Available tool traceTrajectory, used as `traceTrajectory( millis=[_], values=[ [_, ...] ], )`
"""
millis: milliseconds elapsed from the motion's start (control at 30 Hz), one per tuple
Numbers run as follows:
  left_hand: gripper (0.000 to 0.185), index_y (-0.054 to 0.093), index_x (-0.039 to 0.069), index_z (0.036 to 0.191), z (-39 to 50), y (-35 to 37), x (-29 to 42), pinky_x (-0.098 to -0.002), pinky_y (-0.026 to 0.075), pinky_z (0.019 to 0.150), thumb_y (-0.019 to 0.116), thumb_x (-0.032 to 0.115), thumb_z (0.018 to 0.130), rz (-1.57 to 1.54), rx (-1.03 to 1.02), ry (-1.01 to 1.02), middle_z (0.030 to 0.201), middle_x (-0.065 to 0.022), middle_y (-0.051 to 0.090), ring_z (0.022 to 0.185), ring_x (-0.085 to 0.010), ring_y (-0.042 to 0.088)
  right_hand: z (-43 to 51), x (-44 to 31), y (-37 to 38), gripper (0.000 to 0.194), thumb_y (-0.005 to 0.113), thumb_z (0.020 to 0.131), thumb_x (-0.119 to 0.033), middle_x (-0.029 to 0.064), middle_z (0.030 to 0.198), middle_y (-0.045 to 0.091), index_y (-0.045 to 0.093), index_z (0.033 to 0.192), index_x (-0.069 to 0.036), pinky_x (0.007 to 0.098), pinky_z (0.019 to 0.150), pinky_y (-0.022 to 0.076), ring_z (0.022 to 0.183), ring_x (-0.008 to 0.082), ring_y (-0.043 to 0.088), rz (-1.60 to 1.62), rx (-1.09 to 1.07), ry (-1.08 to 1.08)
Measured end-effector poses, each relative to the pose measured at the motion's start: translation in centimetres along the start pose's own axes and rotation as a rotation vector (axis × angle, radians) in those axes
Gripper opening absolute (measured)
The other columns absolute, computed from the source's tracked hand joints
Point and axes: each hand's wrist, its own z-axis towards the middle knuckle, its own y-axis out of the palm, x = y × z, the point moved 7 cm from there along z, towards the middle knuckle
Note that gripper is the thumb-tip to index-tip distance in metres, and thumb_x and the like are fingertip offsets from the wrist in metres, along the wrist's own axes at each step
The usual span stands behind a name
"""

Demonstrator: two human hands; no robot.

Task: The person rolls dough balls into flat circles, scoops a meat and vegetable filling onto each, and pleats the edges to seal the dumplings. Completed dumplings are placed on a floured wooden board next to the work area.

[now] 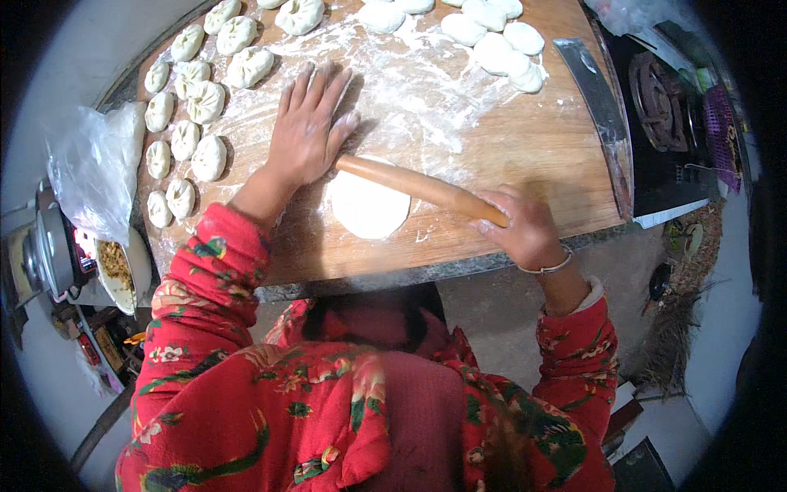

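A wooden rolling pin lies slantwise over a flat round sheet of dough on the floured wooden board. My right hand, with a bracelet at the wrist, is closed around the pin's right end. My left hand is spread palm down above the dough sheet, fingers apart, its heel beside the pin's left end; whether it touches the pin is hard to tell. Pleated filled buns stand in rows at the board's left. Several flattened dough pieces lie at the back right, some overlapping.
A flat metal blade lies along the board's right side, near a black stove. At the left are a clear plastic bag, a bowl of filling and a lit screen. The board's stone-edged counter runs before me.
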Motion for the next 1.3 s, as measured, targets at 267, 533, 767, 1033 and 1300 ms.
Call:
traceTrajectory(
  millis=[267, 533, 767, 1033, 1300],
  values=[
    [0.063, 0.028, 0.01, 0.135, 0.0, -0.2, 0.9, -0.0488, 0.013, 0.106, 0.039, 0.048, 0.086, 0.012, -0.297, -0.099, 0.14, -0.017, 0.025, 0.13, -0.0366, 0.02, -1.8, 0.6, 0.3, 0.035, 0.068, 0.07, -0.022, 0.0113, 0.084, 0.061, 0.061, 0.101, -0.006, 0.0368, 0.063, 0.0487, 0.074, 0.0267, 0.06, -0.088, 0.059, -0.133],
    [0.053, 0.037, 0.005, 0.129, -2.4, -2.2, 4.2, -0.0508, 0.024, 0.101, 0.039, 0.04, 0.089, -0.185, -0.155, 0.115, 0.133, -0.0196, 0.037, 0.124, -0.0377, 0.033, -2.6, -0.8, -0.2, 0.035, 0.067, 0.071, -0.02, 0.0138, 0.088, 0.06, 0.059, 0.101, -0.003, 0.039, 0.069, 0.0475, 0.077, 0.0321, 0.058, -0.147, 0.013, -0.286],
    [0.036, 0.053, 0.001, 0.106, -2.9, 1.4, 3.2, -0.0379, 0.044, 0.078, 0.064, 0.014, 0.074, -0.385, -0.117, 0.157, 0.099, -0.0178, 0.054, 0.092, -0.0344, 0.051, -3.9, -1.1, 1.0, 0.036, 0.068, 0.069, -0.016, 0.0152, 0.09, 0.059, 0.059, 0.101, -0.002, 0.0392, 0.071, 0.0472, 0.08, 0.0337, 0.058, 0.062, -0.118, 0.017],
    [0.026, 0.054, 0.0, 0.099, -2.9, 0.9, 3.1, -0.0354, 0.045, 0.069, 0.062, 0.012, 0.078, -0.568, -0.297, -0.014, 0.084, -0.0159, 0.058, 0.079, -0.0273, 0.057, -5.4, -2.6, -0.5, 0.035, 0.068, 0.07, -0.014, 0.0171, 0.087, 0.059, 0.059, 0.1, 0.001, 0.0374, 0.068, 0.0469, 0.077, 0.0337, 0.058, 0.019, -0.09, 0.03],
    [0.038, 0.06, -0.001, 0.097, -1.8, 1.7, 0.6, -0.0339, 0.049, 0.069, 0.066, 0.03, 0.075, -0.622, -0.278, -0.477, 0.085, -0.0207, 0.063, 0.077, -0.0289, 0.064, -6.0, -2.9, -0.7, 0.036, 0.067, 0.072, -0.019, 0.0159, 0.091, 0.06, 0.059, 0.103, -0.003, 0.0387, 0.07, 0.047, 0.082, 0.0334, 0.059, 0.0, -0.156, 0.057]
  ],
)
